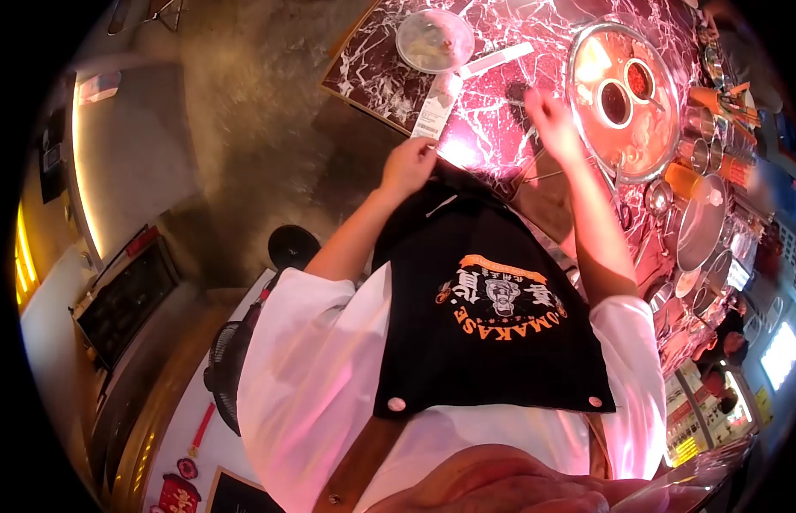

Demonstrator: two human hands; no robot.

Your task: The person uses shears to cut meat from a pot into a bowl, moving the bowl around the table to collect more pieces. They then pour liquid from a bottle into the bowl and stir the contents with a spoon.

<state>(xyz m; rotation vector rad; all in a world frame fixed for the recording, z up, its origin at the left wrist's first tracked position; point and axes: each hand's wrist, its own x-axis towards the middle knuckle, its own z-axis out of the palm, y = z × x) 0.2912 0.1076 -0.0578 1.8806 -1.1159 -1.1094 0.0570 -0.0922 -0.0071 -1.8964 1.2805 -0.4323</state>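
Observation:
My left hand (408,166) is closed at the table's edge, its fingertips on the lower end of a printed paper label (438,104) with a barcode. A long white strip (499,61) lies by the label's far end. Just beyond sits a round, clear-lidded plastic bowl (435,40) with pale food inside. Over the table my right hand (552,124) is raised with curled fingers, slightly blurred; I cannot tell what is in them. Close to its right stands a round tray (625,158) bearing a dark sauce bowl (614,103) and a red chili bowl (639,79).
The dark red marbled table (377,64) has its edge in front of me. Metal pans (701,227), ladles (659,197) and several jars (693,152) crowd its right side. A black fan (229,372) stands on a white surface behind my left arm.

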